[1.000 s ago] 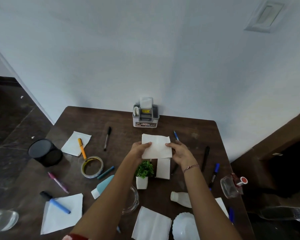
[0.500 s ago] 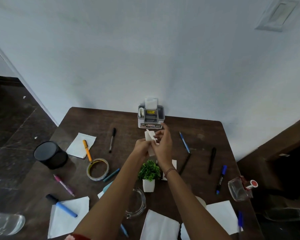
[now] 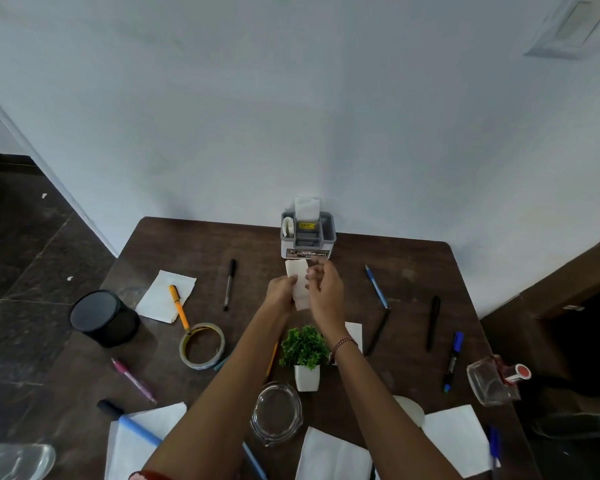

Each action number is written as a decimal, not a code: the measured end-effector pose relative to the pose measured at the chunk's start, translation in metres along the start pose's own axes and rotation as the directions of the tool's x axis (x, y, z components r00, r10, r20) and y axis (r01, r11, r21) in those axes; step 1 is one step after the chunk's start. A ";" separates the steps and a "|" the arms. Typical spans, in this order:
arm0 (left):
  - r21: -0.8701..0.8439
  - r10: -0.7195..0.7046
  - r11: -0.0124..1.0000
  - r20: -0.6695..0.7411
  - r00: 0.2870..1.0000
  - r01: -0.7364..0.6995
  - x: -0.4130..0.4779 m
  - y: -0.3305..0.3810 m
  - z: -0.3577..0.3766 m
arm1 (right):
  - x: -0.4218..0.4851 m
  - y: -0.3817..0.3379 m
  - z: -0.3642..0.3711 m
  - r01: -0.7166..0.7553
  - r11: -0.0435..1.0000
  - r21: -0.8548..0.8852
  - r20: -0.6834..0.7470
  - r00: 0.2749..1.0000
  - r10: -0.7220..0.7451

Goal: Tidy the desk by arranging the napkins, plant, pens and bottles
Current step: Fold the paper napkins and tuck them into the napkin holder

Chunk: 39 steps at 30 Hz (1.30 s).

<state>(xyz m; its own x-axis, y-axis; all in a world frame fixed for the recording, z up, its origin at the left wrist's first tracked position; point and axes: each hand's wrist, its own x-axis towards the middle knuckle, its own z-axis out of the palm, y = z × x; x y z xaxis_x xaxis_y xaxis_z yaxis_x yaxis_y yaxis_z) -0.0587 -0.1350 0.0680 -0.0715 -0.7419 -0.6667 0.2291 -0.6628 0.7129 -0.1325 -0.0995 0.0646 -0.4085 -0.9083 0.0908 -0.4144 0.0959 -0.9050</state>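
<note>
A folded white napkin is held between my left hand and my right hand, upright, just in front of the grey desk organiser at the table's back edge. Another napkin stands in the organiser. Below my wrists a small green plant sits in a white pot. Flat napkins lie at the left, the near left, the near middle and the near right. Several pens are scattered: orange, black, blue, pink.
A black round pot stands at the table's left edge. A tape roll lies left of the plant. A glass dish sits near the pot. A clear bottle with a red cap lies at the right edge.
My hands folded the napkin from a wide sheet into a narrow strip and carried it farther back toward the organiser. The camera moved closer.
</note>
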 end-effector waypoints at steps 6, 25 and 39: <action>0.341 0.201 0.924 -0.047 0.978 -0.173 0.014 0.007 -0.001 | 0.026 -0.016 0.000 -0.487 0.847 0.216 0.222 0.869 0.443; 0.478 0.476 0.797 -0.119 0.872 -0.370 0.087 0.090 0.015 | 0.149 -0.033 0.028 -0.435 0.853 0.288 -0.041 0.885 0.465; 0.776 0.458 0.607 -0.170 0.873 -0.167 0.134 0.095 0.023 | 0.174 -0.012 0.057 -0.243 0.967 -0.081 -0.144 0.963 0.229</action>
<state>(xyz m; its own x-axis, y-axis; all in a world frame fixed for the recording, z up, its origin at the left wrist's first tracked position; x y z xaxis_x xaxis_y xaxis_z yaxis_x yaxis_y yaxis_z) -0.0685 -0.2998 0.0508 0.2073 -0.9335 -0.2925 -0.6027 -0.3574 0.7135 -0.1519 -0.2823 0.0676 -0.6056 -0.7935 -0.0603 -0.3674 0.3461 -0.8633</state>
